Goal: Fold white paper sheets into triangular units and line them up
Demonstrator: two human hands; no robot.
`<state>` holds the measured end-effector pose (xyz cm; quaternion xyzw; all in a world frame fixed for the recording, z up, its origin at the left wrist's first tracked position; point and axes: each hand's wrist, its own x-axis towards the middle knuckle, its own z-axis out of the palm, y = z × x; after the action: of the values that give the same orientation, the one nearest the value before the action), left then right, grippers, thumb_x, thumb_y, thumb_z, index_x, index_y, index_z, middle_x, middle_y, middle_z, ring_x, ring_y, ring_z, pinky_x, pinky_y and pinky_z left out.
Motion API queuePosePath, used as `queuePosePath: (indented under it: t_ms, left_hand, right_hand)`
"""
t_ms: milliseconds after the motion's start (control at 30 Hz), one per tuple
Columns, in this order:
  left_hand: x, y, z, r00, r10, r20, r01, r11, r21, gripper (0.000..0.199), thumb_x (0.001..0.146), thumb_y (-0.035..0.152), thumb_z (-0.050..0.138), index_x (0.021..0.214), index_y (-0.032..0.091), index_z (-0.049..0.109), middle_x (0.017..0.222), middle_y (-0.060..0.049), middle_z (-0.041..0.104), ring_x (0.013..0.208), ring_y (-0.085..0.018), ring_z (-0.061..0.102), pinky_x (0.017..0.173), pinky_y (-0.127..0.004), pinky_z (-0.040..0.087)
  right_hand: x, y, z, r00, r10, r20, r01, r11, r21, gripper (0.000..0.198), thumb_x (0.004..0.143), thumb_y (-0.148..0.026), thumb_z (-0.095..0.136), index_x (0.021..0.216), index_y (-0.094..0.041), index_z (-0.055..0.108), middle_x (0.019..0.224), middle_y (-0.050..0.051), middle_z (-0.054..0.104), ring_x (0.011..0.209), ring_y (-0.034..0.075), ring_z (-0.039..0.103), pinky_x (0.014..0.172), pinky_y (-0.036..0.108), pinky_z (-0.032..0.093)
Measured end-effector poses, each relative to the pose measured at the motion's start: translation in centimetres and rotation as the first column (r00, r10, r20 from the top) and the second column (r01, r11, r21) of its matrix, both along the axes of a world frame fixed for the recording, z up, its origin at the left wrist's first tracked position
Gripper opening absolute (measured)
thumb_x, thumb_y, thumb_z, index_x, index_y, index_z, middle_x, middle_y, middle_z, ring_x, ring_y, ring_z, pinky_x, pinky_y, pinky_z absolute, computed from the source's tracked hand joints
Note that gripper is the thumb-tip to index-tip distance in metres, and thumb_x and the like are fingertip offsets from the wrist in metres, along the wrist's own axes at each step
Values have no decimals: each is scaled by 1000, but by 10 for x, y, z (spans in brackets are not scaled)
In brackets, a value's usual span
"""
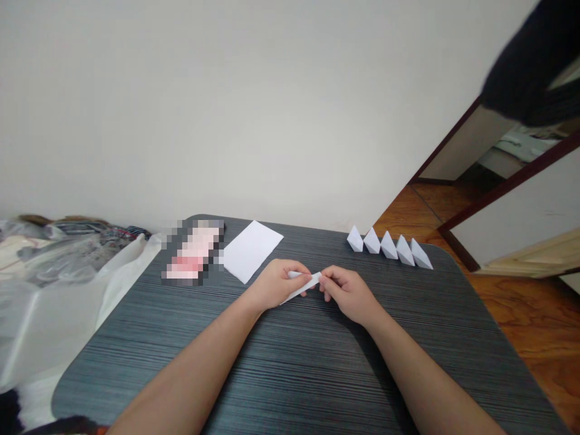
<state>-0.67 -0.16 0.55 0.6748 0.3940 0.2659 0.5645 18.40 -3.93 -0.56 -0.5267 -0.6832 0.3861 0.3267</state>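
Observation:
A narrow folded strip of white paper [299, 291] is held in front of me, low over the dark table. My left hand [277, 283] is closed on it, thumb on top, covering much of its left part. The fingertips of my right hand [347, 291] pinch its right end. Part of the folded paper is hidden under the left fingers. Beyond my left hand lies a flat stack or sheet of white paper [252, 251]. To the far right stand several folded white paper pieces [388, 246], pointed at the top and set in a row.
The dark wood-grained table [290, 374] meets a pale wall [272, 109] at the back. A pixelated pink and white item [193, 254] lies at the left. Plastic bags [54, 314] crowd the table's left side. Wooden floor [534, 326] and a doorway are on the right.

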Motion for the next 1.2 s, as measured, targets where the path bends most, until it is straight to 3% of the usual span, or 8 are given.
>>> queuePosePath:
  t_ms: [467,700,933,1200]
  left_hand:
    - [0,-1,4,997,-33,-74,38,997,67,29,81,34,50,80,13,69,74,-4,67,65,-12,57,55,-20,39]
    - [-1,-2,4,997,-17,-69,18,1000,15,27,82,33,49,80,13,68,71,-4,66,58,-10,54,51,-18,37]
    - [-1,-1,5,998,-21,-57,22,1000,7,26,83,31,49,80,14,68,73,-4,68,55,-9,53,50,-18,37]
    - [-1,0,4,999,-30,-28,30,1000,-3,26,82,33,48,82,14,67,75,-5,69,67,-14,61,61,-22,44]
  right_hand:
    - [1,0,0,1000,-16,-4,15,1000,-11,21,87,-28,47,74,-17,58,57,-1,59,54,12,56,57,23,42]
    - [0,1,-5,990,20,-138,-19,1000,9,14,86,-26,51,89,-17,61,72,2,62,62,12,58,61,25,45]
    - [2,0,-5,986,51,-157,-41,997,68,15,87,-21,50,93,-18,62,75,2,62,62,12,57,57,24,45]
    - [5,2,-8,990,75,-122,-55,985,162,17,84,-14,50,88,-19,66,79,3,63,64,13,59,56,25,47]
